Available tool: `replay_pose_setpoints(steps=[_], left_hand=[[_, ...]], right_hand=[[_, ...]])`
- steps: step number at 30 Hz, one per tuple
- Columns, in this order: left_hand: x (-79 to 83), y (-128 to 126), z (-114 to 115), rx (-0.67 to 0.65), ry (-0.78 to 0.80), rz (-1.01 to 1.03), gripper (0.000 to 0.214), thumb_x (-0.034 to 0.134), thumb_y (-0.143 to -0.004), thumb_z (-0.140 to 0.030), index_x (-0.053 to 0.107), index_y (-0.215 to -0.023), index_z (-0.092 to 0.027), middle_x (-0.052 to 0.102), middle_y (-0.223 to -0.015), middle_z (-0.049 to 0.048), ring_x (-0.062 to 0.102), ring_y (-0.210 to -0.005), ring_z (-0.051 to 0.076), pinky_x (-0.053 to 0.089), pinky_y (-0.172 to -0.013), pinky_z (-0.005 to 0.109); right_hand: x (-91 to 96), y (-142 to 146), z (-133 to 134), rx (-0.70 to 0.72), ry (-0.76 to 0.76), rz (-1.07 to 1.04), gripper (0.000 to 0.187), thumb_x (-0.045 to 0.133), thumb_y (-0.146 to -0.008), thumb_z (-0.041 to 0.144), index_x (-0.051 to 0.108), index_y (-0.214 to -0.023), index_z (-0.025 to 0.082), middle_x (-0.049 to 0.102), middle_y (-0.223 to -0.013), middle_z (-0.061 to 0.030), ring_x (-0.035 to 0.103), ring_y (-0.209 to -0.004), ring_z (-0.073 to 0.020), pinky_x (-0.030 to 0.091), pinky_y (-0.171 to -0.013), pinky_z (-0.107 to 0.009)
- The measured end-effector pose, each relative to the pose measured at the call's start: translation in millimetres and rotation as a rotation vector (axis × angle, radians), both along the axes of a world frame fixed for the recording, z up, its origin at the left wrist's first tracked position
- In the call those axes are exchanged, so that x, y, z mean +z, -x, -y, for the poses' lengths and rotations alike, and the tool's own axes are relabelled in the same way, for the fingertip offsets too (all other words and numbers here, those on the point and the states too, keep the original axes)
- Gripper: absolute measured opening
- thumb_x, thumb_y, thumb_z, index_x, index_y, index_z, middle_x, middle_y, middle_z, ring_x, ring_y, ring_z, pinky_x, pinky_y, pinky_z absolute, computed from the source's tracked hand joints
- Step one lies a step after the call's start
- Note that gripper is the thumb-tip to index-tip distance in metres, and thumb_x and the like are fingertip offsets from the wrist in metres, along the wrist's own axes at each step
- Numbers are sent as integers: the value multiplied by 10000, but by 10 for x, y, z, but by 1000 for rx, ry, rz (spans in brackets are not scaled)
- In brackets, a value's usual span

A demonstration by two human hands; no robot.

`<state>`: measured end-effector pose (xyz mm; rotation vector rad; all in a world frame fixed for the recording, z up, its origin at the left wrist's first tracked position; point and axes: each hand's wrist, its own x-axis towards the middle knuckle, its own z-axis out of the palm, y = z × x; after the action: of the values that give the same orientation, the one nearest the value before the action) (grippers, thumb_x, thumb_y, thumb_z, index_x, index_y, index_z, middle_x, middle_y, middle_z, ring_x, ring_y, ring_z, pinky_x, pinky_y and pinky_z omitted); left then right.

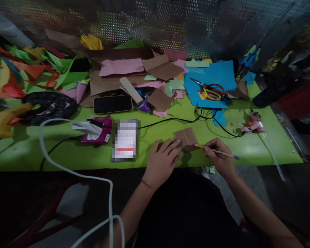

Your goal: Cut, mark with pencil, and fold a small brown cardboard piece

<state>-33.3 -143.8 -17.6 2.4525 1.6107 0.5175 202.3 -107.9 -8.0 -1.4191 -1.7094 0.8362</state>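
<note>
A small brown piece of cardboard (187, 137) lies flat near the front edge of the green table. My left hand (164, 156) rests with its fingers spread, the fingertips on the cardboard's left side. In my right hand (219, 156) a pencil (224, 153) is gripped, its tip at the cardboard's right edge. Whether the tip touches the surface, I cannot tell. To the left of my left hand lies a phone with a lit screen (125, 141).
Scissors with red and yellow handles (213, 91) lie on blue paper (223, 72). A pink glue gun (254, 124) sits at the right, its black cable crossing the table. At the left are a purple power strip (96, 132), a dark phone (113, 104) and a yellow glue gun (9, 119).
</note>
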Motion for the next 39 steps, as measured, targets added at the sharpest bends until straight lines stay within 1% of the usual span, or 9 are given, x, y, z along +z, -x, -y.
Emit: replay_pose_setpoints(steps=[3, 8, 11, 14, 19, 23, 27, 32, 39], left_hand=[[8, -11, 7, -9, 3, -14, 290, 457, -981, -307, 622, -1219, -279, 546, -1453, -2, 458, -1367, 254, 326, -1127, 559], [61, -1, 35, -71, 27, -43, 367, 503, -957, -368, 565, -1318, -398, 470, -1512, 27, 380, -1417, 306, 312, -1114, 602], [96, 11, 49, -95, 54, -59, 356, 490, -959, -383, 579, -1304, -402, 428, -1538, 39, 350, -1432, 314, 293, -1119, 619], [115, 14, 58, -103, 72, -61, 379, 501, -952, -370, 561, -1326, -396, 401, -1555, 46, 339, -1438, 317, 277, -1130, 631], [123, 19, 66, -110, 90, -51, 408, 553, -922, -339, 563, -1326, -393, 366, -1574, 50, 325, -1442, 342, 277, -1126, 650], [131, 38, 67, -134, 86, -37, 378, 534, -931, -374, 574, -1306, -399, 350, -1581, 38, 324, -1442, 348, 273, -1122, 658], [138, 48, 68, -134, 91, -27, 356, 550, -923, -392, 596, -1276, -387, 339, -1588, 33, 311, -1450, 340, 266, -1130, 652], [132, 51, 74, -129, 87, -18, 348, 555, -920, -402, 606, -1263, -382, 338, -1589, 32, 306, -1454, 339, 266, -1134, 652], [131, 51, 63, -139, 83, -48, 376, 531, -930, -429, 578, -1303, -415, 330, -1590, 41, 301, -1457, 359, 269, -1123, 670]], right_hand=[[-12, -88, -26, -57, 5, -17, 148, 623, -853, 326, 564, -765, 224, 588, -609, 28, 539, -555, -150, 405, -530, -266], [-36, -149, -42, -85, -11, -41, 144, 641, -855, 329, 572, -786, 223, 589, -634, 23, 545, -574, -154, 413, -555, -280], [0, -127, -7, -107, -48, -113, 143, 649, -865, 331, 574, -807, 224, 604, -686, 12, 564, -614, -160, 428, -587, -291], [52, -58, 46, -28, -32, -154, 131, 653, -870, 331, 584, -831, 226, 627, -747, -3, 592, -669, -169, 453, -612, -293], [55, 73, 77, 155, 113, -76, 170, 647, -869, 363, 590, -798, 220, 631, -740, -5, 579, -654, -159, 445, -588, -269], [7, 105, 59, 196, 165, -54, 210, 633, -874, 409, 590, -803, 217, 619, -716, -4, 552, -618, -150, 427, -555, -257], [8, 118, 57, 220, 165, -45, 195, 626, -878, 396, 584, -803, 221, 606, -690, 5, 546, -603, -146, 418, -542, -253], [32, 99, 56, 171, 113, -5, 164, 616, -875, 357, 577, -791, 221, 606, -690, 7, 546, -609, -146, 412, -550, -255], [-18, -116, 17, 12, 48, 7, 140, 623, -857, 321, 577, -775, 218, 587, -644, 18, 526, -580, -147, 393, -538, -263]])
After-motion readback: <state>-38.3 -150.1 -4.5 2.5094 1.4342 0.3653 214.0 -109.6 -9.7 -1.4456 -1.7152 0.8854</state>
